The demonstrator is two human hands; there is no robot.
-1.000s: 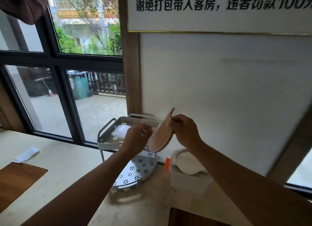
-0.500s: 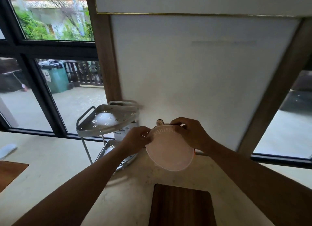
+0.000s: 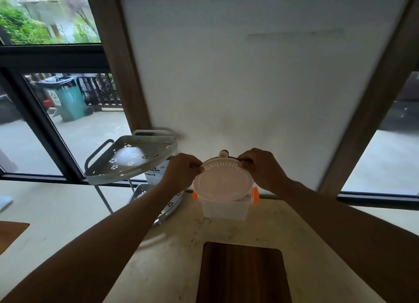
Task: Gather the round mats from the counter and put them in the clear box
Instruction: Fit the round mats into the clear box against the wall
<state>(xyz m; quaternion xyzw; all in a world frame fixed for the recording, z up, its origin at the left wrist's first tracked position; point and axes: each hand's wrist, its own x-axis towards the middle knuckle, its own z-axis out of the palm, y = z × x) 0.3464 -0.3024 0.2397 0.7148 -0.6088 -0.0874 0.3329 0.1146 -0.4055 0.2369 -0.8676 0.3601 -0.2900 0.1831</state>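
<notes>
Both hands, left hand (image 3: pixel 181 171) and right hand (image 3: pixel 263 169), pinching the round mat (image 3: pixel 223 182), have swung it from beside the rack (image 3: pixel 127 160) to directly over the clear box (image 3: pixel 223 208) at the tabletop's (image 3: pixel 172 257) far edge, ready for lowering.

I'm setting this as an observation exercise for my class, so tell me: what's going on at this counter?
A person holds a round mat, marked "Exquisite", by its far edge, the left hand and right hand pinching either side. The mat sits over the open top of the clear box, which has orange clips and stands on the counter against the wall. Whether the mat touches the rim cannot be told; it has not dropped inside. A metal corner rack stands to the left, a wooden board nearer the person.
</notes>
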